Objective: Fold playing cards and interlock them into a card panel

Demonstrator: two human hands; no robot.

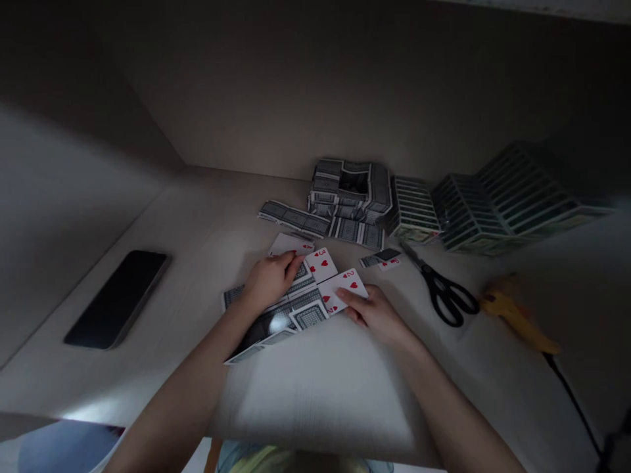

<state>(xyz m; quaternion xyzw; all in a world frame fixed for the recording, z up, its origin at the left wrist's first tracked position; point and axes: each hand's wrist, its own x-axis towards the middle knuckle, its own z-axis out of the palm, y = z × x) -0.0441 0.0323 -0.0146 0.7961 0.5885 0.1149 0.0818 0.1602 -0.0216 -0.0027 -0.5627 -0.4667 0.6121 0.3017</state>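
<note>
Near the middle of the table lies a structure of playing cards [311, 316], mostly backs up with a dark pattern. My left hand [269, 279] rests over its upper left part, fingers curled and pressed together on the cards by the three of hearts [323, 264]. Between thumb and fingers, my right hand [377, 314] pinches the two of hearts [351, 284] at its lower right edge. That card lies against the structure's right end. Behind my left fingers is an ace of hearts [286, 244], partly covered. A dark, shiny patch shows inside the structure's near side.
A boxy card building [377, 190] stands against the back wall, with a strip of cards [294, 219] in front. Slatted card pieces [522, 190] stand at right. Black scissors [446, 292], a yellow glue gun [517, 314] with its cord, and a phone [118, 299] lie around.
</note>
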